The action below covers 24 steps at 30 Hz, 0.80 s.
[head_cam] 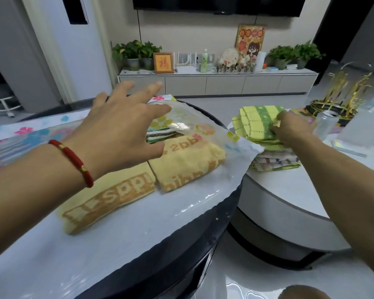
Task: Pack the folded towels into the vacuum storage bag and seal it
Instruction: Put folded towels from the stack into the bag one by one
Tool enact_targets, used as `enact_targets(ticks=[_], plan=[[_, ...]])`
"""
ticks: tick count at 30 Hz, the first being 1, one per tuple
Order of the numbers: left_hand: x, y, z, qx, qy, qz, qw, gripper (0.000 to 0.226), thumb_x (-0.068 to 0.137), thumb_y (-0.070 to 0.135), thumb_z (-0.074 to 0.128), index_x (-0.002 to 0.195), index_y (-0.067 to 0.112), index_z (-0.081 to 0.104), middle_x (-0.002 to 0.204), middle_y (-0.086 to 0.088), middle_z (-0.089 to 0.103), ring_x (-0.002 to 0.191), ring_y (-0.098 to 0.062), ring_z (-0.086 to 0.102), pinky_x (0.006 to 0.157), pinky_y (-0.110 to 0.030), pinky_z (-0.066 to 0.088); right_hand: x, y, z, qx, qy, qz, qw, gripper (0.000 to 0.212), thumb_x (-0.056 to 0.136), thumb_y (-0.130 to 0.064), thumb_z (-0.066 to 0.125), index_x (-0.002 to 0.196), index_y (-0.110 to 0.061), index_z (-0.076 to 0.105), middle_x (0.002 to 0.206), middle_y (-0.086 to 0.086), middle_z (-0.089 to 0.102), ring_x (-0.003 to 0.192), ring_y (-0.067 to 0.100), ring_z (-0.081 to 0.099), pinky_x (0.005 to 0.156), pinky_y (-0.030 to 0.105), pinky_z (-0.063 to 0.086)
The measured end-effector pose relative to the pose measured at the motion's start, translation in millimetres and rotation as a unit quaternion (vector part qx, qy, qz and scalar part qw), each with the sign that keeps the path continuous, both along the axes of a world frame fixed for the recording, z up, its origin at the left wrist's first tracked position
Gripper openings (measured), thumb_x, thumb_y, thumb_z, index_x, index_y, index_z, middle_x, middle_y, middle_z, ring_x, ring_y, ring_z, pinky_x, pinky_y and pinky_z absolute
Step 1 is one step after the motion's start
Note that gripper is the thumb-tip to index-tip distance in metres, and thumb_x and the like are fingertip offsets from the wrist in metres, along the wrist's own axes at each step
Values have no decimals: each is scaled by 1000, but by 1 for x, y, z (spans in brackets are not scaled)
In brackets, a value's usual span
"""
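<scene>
Mid-pack: left hand (121,124) spread flat, fingers apart, over vacuum bag (181,124) at frame centre, probably steadying its mouth; two yellow towels (181,162) plus a striped one already inside. Right hand (294,128) centre-right, pinching top green towel (259,121) of stack (274,162) on lower white table (289,190). Short clear gap between stack and bag mouth; can (329,121) just beyond right hand.

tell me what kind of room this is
Most likely a home living room. A wall-mounted TV hangs above a long low media cabinet holding potted plants, a router and framed pictures. In front, the towels lie on round coffee tables.
</scene>
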<state>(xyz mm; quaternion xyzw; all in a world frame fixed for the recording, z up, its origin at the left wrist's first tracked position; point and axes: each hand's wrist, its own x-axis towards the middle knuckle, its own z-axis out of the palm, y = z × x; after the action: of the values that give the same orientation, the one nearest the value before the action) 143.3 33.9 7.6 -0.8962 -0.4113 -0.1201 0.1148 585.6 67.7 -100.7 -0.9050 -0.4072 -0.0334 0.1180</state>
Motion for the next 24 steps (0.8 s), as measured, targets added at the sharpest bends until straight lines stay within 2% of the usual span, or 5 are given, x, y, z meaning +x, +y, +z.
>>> enact_targets(ticks=[5,9,11,15,24], plan=[[-2,1,-3,-6,0,1,1000,72,77,58,63,144,43,40,164,11,15,144,-32,19,109,-60,31,0,5,26,48,175,-1,983,52,85,-14,84,129,-23,58,88,11,51,82,33,59,79,46,57],[-21,-9,-6,6,0,7,1000,64,78,56,61,138,46,46,162,8,23,142,-33,23,107,-62,32,-1,-21,54,153,410,2,899,34,89,5,69,113,-18,73,119,22,68,92,35,69,71,41,65],[-37,-16,-7,11,9,23,1000,62,78,58,57,138,47,46,162,6,23,143,-34,23,106,-63,33,-13,-50,70,208,480,5,852,36,90,5,64,113,-20,76,120,20,70,88,31,71,54,33,63],[-75,-35,-14,-2,18,64,998,65,76,54,63,138,51,42,162,5,22,144,-35,19,106,-67,30,-61,-132,92,292,537,54,790,35,89,3,65,117,-15,77,110,18,75,74,27,76,53,31,62],[-182,-90,-44,-72,77,141,984,72,77,54,61,141,49,30,163,12,10,144,-38,16,105,-69,27,-223,-280,90,50,652,234,720,47,76,-6,77,120,-20,76,115,23,77,80,34,77,61,37,64]])
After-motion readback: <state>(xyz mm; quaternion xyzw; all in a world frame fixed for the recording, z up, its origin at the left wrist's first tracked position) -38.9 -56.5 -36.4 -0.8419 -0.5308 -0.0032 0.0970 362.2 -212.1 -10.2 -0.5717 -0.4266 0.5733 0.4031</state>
